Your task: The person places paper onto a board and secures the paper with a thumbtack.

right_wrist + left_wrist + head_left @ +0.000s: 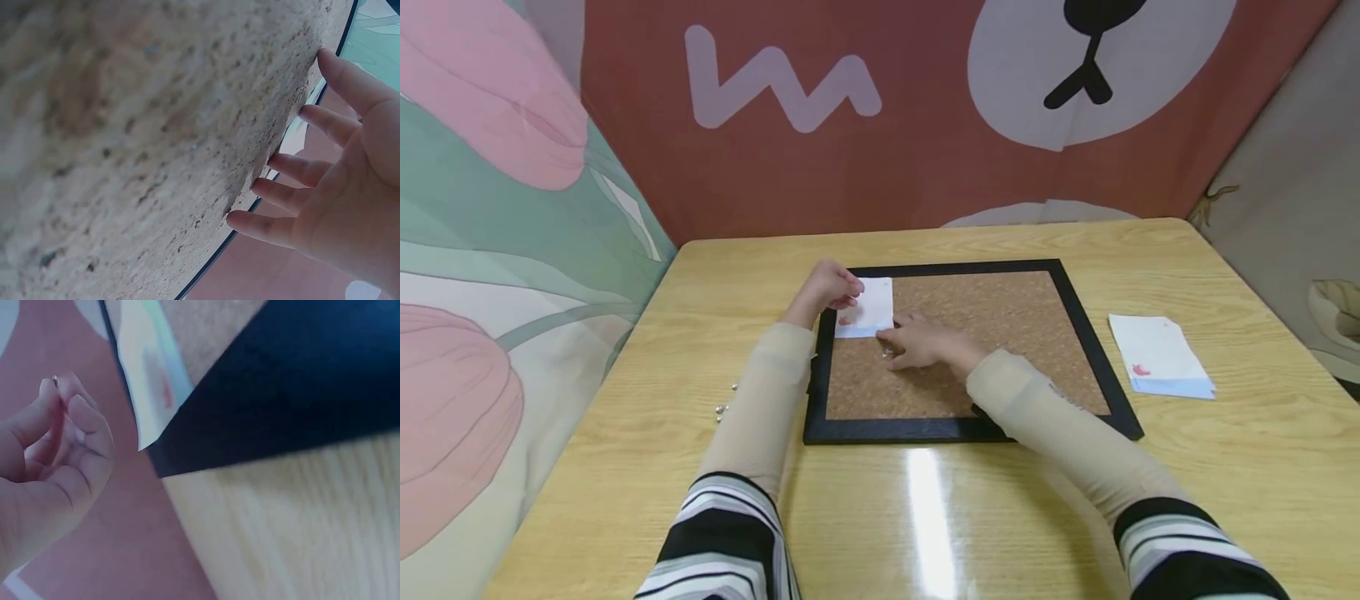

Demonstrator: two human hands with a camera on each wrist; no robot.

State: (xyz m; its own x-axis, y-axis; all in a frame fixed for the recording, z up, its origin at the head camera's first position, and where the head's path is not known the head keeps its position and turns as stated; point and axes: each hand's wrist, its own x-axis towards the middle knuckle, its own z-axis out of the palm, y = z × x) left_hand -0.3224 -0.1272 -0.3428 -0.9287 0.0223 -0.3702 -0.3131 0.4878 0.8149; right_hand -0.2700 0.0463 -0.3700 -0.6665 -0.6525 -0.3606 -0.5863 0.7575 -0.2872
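We are watching the left hand (831, 289) pinching a tiny metallic piece (55, 381) between thumb and fingertip at the ten-o'clock corner of the black-framed corkboard (1000, 350), where a white sheet (877, 307) is lying. We are seeing the right hand (925, 342) reaching low across the cork, fingers straight and spread, tips at the sheet's four-o'clock corner. Off the board, we are noting overlapping sheets (1157, 354) lying at three o'clock, shiny bits (721, 410) sitting between eight and nine.
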